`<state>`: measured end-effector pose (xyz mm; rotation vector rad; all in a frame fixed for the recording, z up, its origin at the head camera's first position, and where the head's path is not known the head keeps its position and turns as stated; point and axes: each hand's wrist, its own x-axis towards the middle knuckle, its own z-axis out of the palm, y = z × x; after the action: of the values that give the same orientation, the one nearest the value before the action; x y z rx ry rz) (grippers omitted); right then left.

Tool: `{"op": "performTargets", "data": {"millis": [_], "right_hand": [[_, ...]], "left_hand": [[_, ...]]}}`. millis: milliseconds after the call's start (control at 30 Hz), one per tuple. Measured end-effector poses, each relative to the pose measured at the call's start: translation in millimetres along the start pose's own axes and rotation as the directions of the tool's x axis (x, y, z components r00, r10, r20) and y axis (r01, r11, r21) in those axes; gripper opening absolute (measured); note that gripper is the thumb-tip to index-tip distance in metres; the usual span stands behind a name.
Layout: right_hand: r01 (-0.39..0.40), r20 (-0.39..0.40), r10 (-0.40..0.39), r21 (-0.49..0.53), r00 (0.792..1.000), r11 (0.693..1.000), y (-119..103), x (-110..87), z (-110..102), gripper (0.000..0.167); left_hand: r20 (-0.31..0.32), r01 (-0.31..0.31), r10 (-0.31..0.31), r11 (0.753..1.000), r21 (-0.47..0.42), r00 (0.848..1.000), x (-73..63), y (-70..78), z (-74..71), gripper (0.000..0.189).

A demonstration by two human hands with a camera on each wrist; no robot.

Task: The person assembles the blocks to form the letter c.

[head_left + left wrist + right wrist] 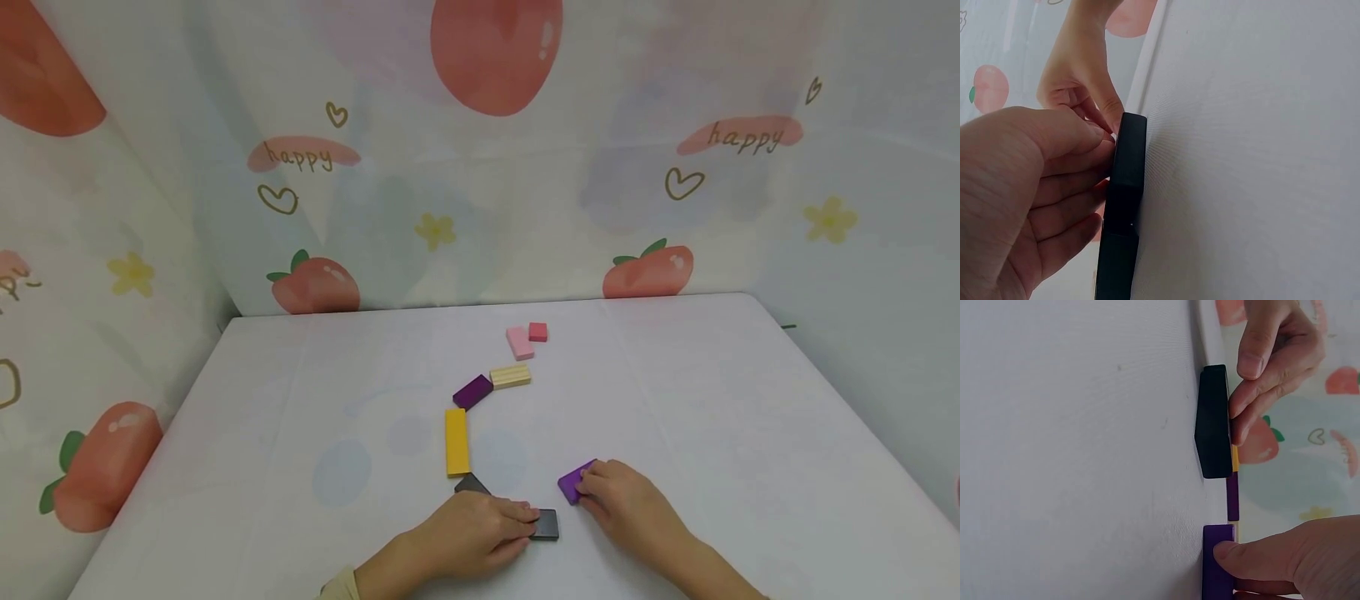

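Observation:
My right hand [633, 508] pinches a purple block [576, 482] at the near right of the table, its thumb against the block's side in the right wrist view. To its left, my left hand [480, 533] rests its fingertips on top of a dark grey block [547, 525], partly covering it. Another dark grey block [472, 484] shows just beyond that hand, its near part hidden. In the left wrist view the two dark blocks [1129, 150] lie end to end at an angle.
From the dark blocks a curved row runs away: a yellow block [457, 443], a dark purple block [473, 392], a pale wood-coloured block [511, 377]. Farther back lie a pink block [520, 343] and a small red block [537, 332]. A patterned cloth [480, 208] hangs behind the white table [712, 400].

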<state>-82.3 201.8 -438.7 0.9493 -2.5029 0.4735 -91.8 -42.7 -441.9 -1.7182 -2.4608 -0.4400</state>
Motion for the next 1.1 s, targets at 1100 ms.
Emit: {"op": "performTargets", "data": {"millis": [1100], "right_hand": [[0.01,0.025,-0.01,0.014,1.0,1.0,-19.4,-11.7,-2.5,0.019]], "left_hand": [[0.0,0.009,-0.009,1.0,-0.015,1.0,-0.3,0.0,0.3,0.023]]}}
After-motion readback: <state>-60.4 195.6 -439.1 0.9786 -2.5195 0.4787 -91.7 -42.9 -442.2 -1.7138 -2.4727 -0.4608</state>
